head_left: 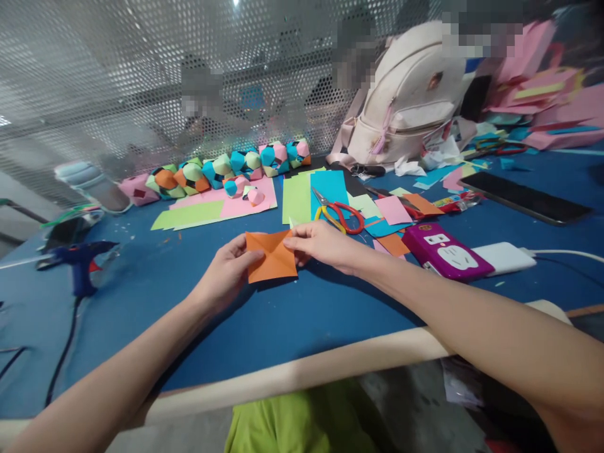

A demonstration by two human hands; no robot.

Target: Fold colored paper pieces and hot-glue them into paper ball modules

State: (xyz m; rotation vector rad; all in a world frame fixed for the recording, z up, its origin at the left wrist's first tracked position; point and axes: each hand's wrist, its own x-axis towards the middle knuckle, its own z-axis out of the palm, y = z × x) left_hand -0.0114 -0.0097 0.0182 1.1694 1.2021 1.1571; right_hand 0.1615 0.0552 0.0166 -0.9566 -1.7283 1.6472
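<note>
Between my two hands is a square of orange paper [272, 259], creased along its diagonals and held just above the blue table. My left hand [231, 267] pinches its left edge, thumb on top. At the upper right corner, my right hand [321, 244] grips the paper with thumb and fingers; a pale green tip shows behind that hand. Scissors [340, 214] with red and yellow handles lie beyond my right hand. Small squares of pink paper [393, 210] and other colours lie to their right.
Folded paper balls [221, 170] line the back beside a tumbler [92, 185]. A glue gun [82, 261] with its cord lies left. Rightward are a purple power socket [443, 251], a phone [526, 196], paper scraps and a white backpack [410, 94]. Metal mesh [141, 82] stands behind.
</note>
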